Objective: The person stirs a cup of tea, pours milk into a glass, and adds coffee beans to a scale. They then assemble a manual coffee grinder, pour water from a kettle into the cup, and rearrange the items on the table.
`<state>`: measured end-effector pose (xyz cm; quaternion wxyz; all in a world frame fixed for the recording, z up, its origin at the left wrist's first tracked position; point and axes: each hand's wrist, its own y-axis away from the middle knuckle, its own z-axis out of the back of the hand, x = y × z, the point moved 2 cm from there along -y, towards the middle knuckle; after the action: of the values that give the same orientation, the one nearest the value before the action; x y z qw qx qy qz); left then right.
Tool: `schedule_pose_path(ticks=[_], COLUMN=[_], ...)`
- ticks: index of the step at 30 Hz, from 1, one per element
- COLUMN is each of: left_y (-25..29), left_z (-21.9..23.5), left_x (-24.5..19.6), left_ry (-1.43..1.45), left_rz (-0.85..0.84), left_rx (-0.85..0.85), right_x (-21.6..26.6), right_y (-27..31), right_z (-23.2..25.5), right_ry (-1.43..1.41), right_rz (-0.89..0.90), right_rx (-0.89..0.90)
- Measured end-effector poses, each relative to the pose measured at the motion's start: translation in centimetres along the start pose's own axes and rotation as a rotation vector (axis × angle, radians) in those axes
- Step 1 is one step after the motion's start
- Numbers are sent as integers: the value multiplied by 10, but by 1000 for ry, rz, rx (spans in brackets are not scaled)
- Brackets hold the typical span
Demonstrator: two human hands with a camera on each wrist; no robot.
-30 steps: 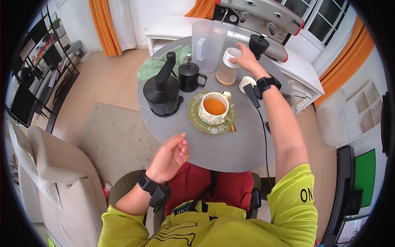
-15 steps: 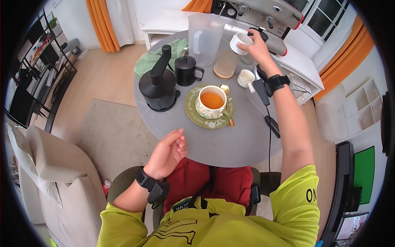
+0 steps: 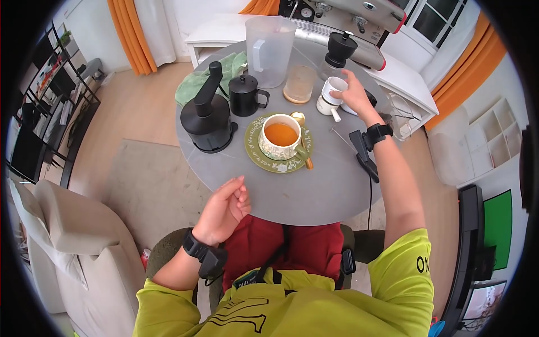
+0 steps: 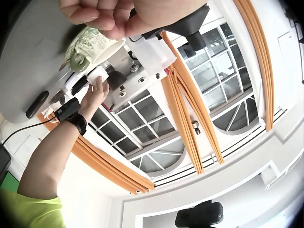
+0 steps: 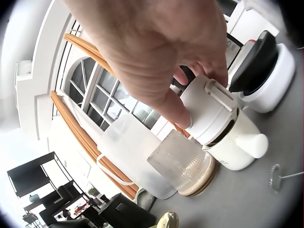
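My right hand (image 3: pixel 356 98) grips a white cup-shaped top (image 5: pixel 204 114) between thumb and fingers. It stands right over the mouth of a small white pot (image 5: pixel 232 151) with a stubby side handle, and a dark gap shows between the two in the right wrist view. Left of them is a clear glass jar (image 3: pixel 299 85) with a tan base, its top uncovered. Near the table's front edge my left hand (image 3: pixel 222 209) hovers, fingers loosely curled around nothing. Before it sits a patterned cup (image 3: pixel 275 150) of amber liquid on a green saucer (image 3: pixel 259 159).
At the left of the grey table (image 3: pixel 269 196) stand a black lever-topped pot (image 3: pixel 206 126) and a black lidded mug (image 3: pixel 243 95). Farther back are a frosted pitcher (image 3: pixel 275 62), a green cloth (image 3: pixel 188 85) and a black-topped grinder (image 3: pixel 341 48). A silver espresso machine (image 3: pixel 359 28) stands behind.
My right hand has lifted the white top off the glass jar and carried it right and toward me, over the small white pot. The left hand has kept its pose.
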<state>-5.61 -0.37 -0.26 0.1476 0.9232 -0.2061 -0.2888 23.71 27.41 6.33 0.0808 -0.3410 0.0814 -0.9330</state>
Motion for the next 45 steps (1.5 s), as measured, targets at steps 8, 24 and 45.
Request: schedule_pose_path(ticks=[8,24,45], left_y=[0,2,3], left_z=[2,2,-3], left_x=[0,-5,-12], left_ry=[14,17,43], left_rz=[-3,-30,-46], left_rx=[21,7,-26], right_x=[2,67,86], right_y=[2,-43,-52], right_z=[-4,-45,-50], right_ry=[57,467,321], right_rz=[21,316,85], right_rx=[18,236,215])
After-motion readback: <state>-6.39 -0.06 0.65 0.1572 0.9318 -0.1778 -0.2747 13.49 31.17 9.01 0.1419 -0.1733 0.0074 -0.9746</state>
